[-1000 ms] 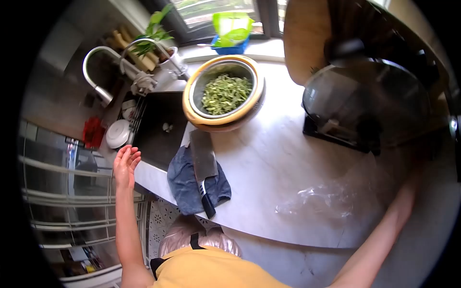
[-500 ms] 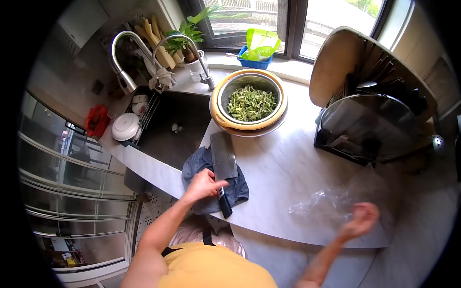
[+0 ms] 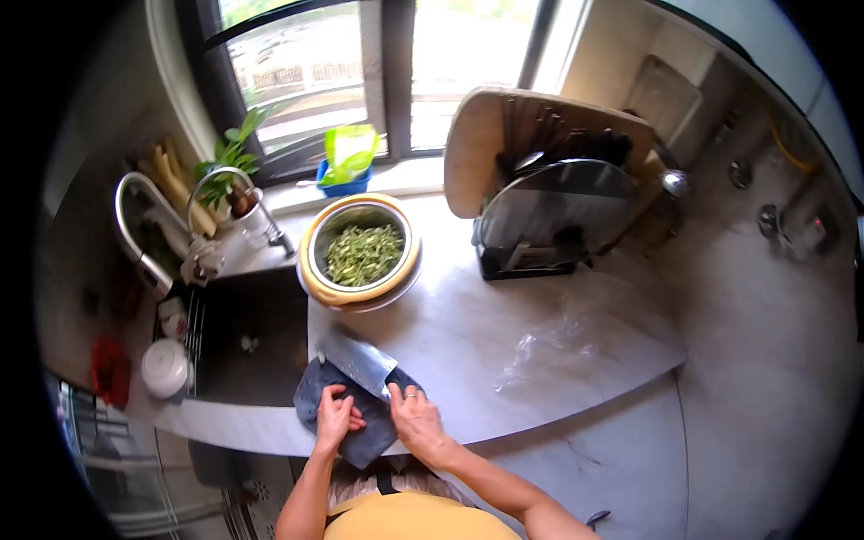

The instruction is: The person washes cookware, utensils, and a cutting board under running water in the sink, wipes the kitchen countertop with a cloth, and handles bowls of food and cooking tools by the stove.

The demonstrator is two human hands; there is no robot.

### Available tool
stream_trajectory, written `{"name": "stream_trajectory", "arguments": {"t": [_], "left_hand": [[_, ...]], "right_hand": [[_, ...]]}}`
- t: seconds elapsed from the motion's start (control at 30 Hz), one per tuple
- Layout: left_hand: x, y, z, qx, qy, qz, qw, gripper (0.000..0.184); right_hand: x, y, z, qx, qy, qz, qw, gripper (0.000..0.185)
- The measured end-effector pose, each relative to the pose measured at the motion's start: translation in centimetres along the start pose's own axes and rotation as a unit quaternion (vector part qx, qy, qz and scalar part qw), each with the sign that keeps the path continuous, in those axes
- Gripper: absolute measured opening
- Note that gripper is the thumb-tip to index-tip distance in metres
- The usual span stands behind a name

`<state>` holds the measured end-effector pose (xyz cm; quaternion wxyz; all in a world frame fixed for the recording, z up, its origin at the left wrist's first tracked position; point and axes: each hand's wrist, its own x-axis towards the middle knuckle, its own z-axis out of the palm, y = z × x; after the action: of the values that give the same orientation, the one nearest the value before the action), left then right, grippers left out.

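A cleaver [image 3: 360,360] lies slanted over a dark grey cloth [image 3: 364,443] at the counter's front edge, its broad blade pointing up and left. My right hand [image 3: 416,418] is closed around the handle, which it mostly hides. My left hand [image 3: 337,418] rests on the cloth left of the handle, fingers curled against the fabric. Beyond the blade stands a metal bowl of chopped green vegetables [image 3: 364,255], set in a yellow-rimmed basin [image 3: 310,279].
A dark sink [image 3: 252,360] with a faucet [image 3: 135,225] lies to the left, beside a dish rack with a white bowl [image 3: 166,367]. Crumpled clear plastic [image 3: 544,351] lies on the right. Behind it, a rack holds a cutting board [image 3: 472,153] and a glass lid [image 3: 558,211].
My right hand has come from the plastic on the right to the cleaver's handle. My left hand has left the handle for the cloth. The cleaver has turned, and the view has swung right.
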<state>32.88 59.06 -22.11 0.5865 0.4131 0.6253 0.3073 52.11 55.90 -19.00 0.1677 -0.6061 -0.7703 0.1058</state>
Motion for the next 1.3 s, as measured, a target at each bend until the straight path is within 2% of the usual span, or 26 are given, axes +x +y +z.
{"name": "stream_trajectory", "arguments": {"t": [0.03, 0.1, 0.13, 0.2, 0.23, 0.3, 0.33, 0.37, 0.4, 0.43, 0.47, 0.53, 0.57, 0.8, 0.9, 1.03, 1.1, 1.23, 1.3], "left_hand": [[0.0, -0.2, -0.6, 0.001, -0.008, 0.0, 1.0, 0.031], [-0.2, 0.1, -0.9, 0.004, -0.013, 0.004, 1.0, 0.029], [-0.3, 0.3, -1.2, 0.013, -0.021, 0.011, 1.0, 0.028], [-0.3, -0.1, -1.4, 0.0, -0.036, 0.02, 0.999, 0.027], [-0.3, -0.3, -1.6, -0.014, -0.044, 0.028, 0.999, 0.027], [-0.2, -0.5, -1.7, -0.027, -0.048, 0.031, 0.998, 0.027], [-0.4, -0.4, -1.8, -0.034, -0.049, 0.035, 0.998, 0.027], [-0.5, -0.5, -1.8, -0.038, -0.049, 0.038, 0.997, 0.027], [-0.3, -0.8, -1.8, -0.044, -0.047, 0.039, 0.997, 0.027], [-0.5, -0.6, -1.9, -0.045, -0.048, 0.036, 0.997, 0.027], [-0.4, -0.9, -2.0, -0.052, -0.047, 0.031, 0.997, 0.026], [-0.2, -1.1, -1.9, -0.06, -0.05, 0.025, 0.997, 0.025], [-0.2, -1.0, -1.9, -0.06, -0.045, 0.025, 0.997, 0.024], [0.1, -1.1, -1.9, -0.073, -0.028, 0.013, 0.997, 0.019], [0.4, -1.6, -2.1, -0.069, -0.029, 0.019, 0.997, 0.018], [0.4, -1.3, -2.0, -0.073, -0.035, 0.023, 0.996, 0.018], [0.4, -1.3, -2.1, -0.068, -0.035, 0.023, 0.997, 0.018], [0.5, -1.4, -2.0, -0.064, -0.032, 0.025, 0.997, 0.017], [0.5, -1.4, -2.0, -0.06, -0.031, 0.024, 0.997, 0.017]], "right_hand": [[-0.1, 0.5, -1.6, -0.028, 0.017, 0.019, 0.999, 0.051], [0.0, 2.4, -7.0, -0.011, -0.086, 0.029, 0.996, 0.033], [-0.4, 4.1, -8.6, 0.017, -0.078, 0.018, 0.997, 0.035], [-0.2, 5.0, -17.1, 0.044, -0.077, -0.004, 0.996, 0.037], [-0.6, 6.4, -18.9, 0.059, -0.018, -0.049, 0.997, 0.038], [-0.2, 6.2, -26.0, -0.094, 0.086, -0.088, 0.988, 0.03], [0.3, 6.8, -29.0, -0.166, 0.193, -0.151, 0.955, 0.026], [0.7, 6.8, -32.3, -0.253, 0.245, -0.155, 0.923, 0.023], [1.3, 6.4, -35.7, -0.322, 0.306, -0.145, 0.884, 0.02], [1.6, 6.4, -38.5, -0.407, 0.339, -0.09, 0.843, 0.016], [1.5, 7.5, -40.3, -0.487, 0.379, 0.029, 0.786, 0.013], [2.4, 8.4, -44.7, -0.461, 0.384, 0.012, 0.799, 0.018], [3.1, 9.5, -46.1, -0.478, 0.39, 0.012, 0.787, 0.018], [8.9, 14.7, -49.5, -0.518, 0.319, 0.085, 0.789, 0.02], [11.1, 15.6, -49.9, -0.514, 0.245, 0.138, 0.811, 0.02], [14.5, 16.5, -50.1, -0.524, 0.183, 0.121, 0.823, 0.019], [16.4, 16.4, -49.6, -0.585, 0.137, 0.091, 0.794, 0.014], [19.7, 15.6, -48.1, -0.613, 0.09, 0.07, 0.781, 0.01], [21.1, 14.9, -47.6, -0.624, 0.024, 0.043, 0.78, 0.009]]}}
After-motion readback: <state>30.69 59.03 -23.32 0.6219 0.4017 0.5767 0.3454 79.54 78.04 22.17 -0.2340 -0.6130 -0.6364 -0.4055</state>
